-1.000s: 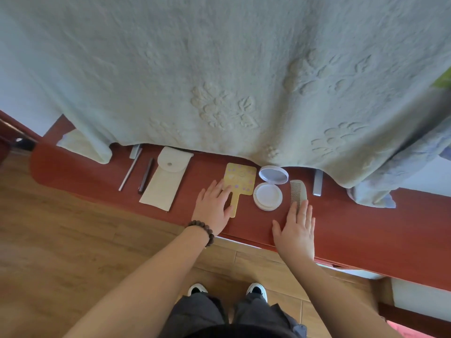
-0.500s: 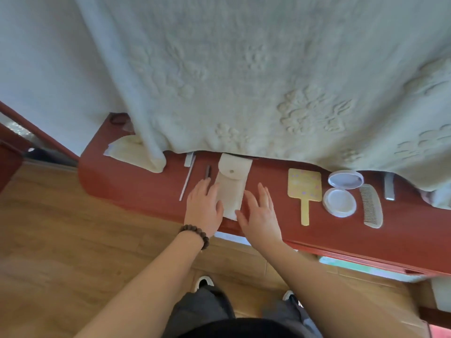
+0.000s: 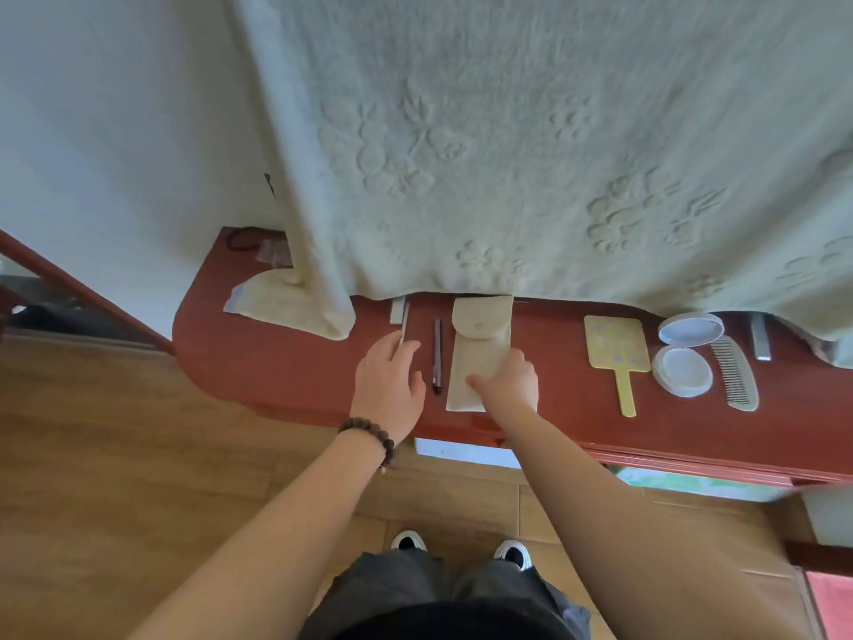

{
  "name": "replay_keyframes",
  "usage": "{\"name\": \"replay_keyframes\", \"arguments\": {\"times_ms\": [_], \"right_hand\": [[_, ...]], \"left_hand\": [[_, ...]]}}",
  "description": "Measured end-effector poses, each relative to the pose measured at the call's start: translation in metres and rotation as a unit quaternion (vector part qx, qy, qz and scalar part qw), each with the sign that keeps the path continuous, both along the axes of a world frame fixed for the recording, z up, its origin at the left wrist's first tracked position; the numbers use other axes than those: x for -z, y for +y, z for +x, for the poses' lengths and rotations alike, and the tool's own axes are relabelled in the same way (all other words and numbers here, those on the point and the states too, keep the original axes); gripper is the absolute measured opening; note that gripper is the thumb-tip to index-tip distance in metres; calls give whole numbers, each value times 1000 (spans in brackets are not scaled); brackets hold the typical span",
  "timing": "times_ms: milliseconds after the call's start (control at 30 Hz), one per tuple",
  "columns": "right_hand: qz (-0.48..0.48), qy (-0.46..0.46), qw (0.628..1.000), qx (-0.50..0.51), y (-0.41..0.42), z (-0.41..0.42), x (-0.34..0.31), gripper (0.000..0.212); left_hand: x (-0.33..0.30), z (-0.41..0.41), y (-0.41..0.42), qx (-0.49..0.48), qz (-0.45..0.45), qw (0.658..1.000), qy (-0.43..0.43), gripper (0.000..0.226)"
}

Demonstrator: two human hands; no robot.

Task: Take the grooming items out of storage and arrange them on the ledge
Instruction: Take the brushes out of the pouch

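A cream fabric pouch [image 3: 480,337] with a snap flap lies on the red-brown ledge [image 3: 277,362]. My right hand [image 3: 507,383] grips its lower right corner, thumb on top. Left of the pouch lies a dark pen-like tool [image 3: 437,353]. Further left, my left hand [image 3: 387,385] has its fingertips closed on the lower end of a thin silver tool [image 3: 405,321]. To the right lie a yellow hand mirror [image 3: 616,348], an open round compact [image 3: 682,370] and a pale comb [image 3: 735,374].
A pale embossed blanket [image 3: 507,154] hangs over the ledge's back and hides part of a silver item [image 3: 760,341] at the far right. A flat cream packet [image 3: 277,304] lies at the ledge's rounded left end. Wooden floor lies below, with my shoes visible.
Both hands moved left from the mirror and comb to the pouch and tools. My right hand has closed on the pouch's corner, and my left has closed on the silver tool.
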State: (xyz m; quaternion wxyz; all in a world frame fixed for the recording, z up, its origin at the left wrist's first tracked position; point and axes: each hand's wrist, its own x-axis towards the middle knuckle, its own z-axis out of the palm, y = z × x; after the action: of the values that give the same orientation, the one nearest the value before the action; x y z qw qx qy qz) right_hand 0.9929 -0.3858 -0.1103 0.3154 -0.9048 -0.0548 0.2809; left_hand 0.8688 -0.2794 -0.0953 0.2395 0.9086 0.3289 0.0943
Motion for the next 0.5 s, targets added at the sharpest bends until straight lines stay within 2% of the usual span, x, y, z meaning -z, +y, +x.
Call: {"name": "replay_keyframes", "arguments": {"times_ms": [100, 233, 300, 400, 500], "right_hand": [[60, 28, 997, 28, -5, 7, 0, 46], [129, 47, 989, 48, -11, 13, -11, 42], [186, 60, 980, 47, -19, 10, -20, 38], [269, 89, 959, 19, -35, 2, -41, 35], [321, 104, 941, -13, -45, -6, -58, 34]], "left_hand": [[-5, 0, 1, -2, -7, 1000, -14, 40], [-18, 4, -2, -4, -19, 999, -42, 41], [-27, 9, -6, -25, -53, 996, -66, 52], [-45, 22, -16, -63, -178, 976, -108, 79], [-61, 38, -21, -91, -349, 920, -156, 81]]}}
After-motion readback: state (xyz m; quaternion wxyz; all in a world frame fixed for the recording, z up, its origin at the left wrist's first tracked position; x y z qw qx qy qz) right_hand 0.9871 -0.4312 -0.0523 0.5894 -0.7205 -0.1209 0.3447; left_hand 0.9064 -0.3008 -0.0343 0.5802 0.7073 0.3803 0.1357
